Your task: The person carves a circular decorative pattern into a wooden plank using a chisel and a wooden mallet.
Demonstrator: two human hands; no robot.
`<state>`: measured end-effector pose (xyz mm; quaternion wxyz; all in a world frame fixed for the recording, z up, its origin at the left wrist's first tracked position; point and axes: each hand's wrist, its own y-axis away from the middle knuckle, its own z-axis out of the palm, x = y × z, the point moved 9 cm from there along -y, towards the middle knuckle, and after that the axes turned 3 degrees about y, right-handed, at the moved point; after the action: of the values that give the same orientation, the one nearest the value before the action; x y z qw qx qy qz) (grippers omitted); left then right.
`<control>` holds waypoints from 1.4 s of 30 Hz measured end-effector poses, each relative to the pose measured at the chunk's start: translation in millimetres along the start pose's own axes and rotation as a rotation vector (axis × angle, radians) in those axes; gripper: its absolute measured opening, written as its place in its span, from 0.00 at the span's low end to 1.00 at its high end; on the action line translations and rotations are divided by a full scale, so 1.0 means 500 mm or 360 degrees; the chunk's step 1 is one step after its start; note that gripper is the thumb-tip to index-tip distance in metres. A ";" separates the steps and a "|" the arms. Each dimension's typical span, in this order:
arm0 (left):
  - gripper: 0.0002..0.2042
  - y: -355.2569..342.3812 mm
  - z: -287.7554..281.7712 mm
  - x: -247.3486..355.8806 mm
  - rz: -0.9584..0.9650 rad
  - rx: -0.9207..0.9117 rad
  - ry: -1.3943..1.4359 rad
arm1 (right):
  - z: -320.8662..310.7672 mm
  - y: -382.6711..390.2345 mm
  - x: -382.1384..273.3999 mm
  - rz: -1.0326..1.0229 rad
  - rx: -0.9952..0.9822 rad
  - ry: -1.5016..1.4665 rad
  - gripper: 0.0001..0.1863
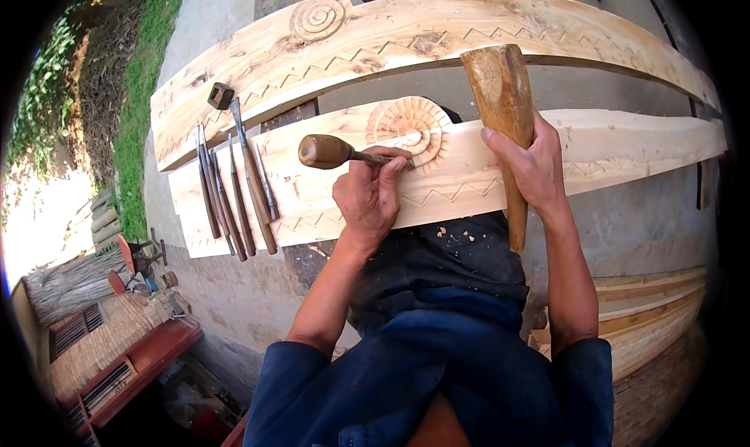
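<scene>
My left hand (369,197) is closed round a carving chisel (326,151) with a rounded wooden handle. Its tip meets the lower right edge of a round spiral carving (409,131) on the nearer board (476,162). In my right hand (535,166) is a wooden mallet (500,84), gripped at its narrow handle, with the thick head pointing away from me. The mallet is to the right of the carving. A zigzag line is cut along the nearer board, and its rim pattern of short rays surrounds the spiral.
Several chisels (234,189) lie side by side on the nearer board's left end, beside a small dark metal block (220,96). Beyond is a second long board (437,33) with a spiral and zigzag. Stacked planks (648,314) stand at lower right; wood chips (455,234) dot my lap.
</scene>
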<state>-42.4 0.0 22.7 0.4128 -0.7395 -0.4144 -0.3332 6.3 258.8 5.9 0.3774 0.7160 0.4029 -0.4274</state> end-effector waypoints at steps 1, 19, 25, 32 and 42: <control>0.05 0.000 0.000 0.001 0.0004 -0.0001 -0.0020 | 0.000 0.000 0.001 -0.0001 0.0000 -0.0001 0.23; 0.05 -0.022 0.015 0.029 0.0140 -0.0120 -0.0287 | -0.080 0.000 -0.341 -0.0870 0.0445 0.0068 0.31; 0.06 -0.023 0.012 0.028 0.0163 -0.0121 -0.0378 | 0.021 0.019 -0.422 -0.1715 0.0260 0.1416 0.37; 0.12 -0.031 0.021 0.040 0.0185 -0.0109 -0.0233 | -0.036 0.016 -0.400 -0.1463 0.0378 0.0675 0.31; 0.08 -0.034 0.024 0.036 0.0117 -0.0173 -0.0337 | 0.015 0.051 -0.405 -0.1625 0.0412 0.1677 0.36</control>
<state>-47.9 21.9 38.4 0.3379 -0.8066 -0.4095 -0.2598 -35.8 190.6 194.0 -0.1986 0.5885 0.7594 -0.1938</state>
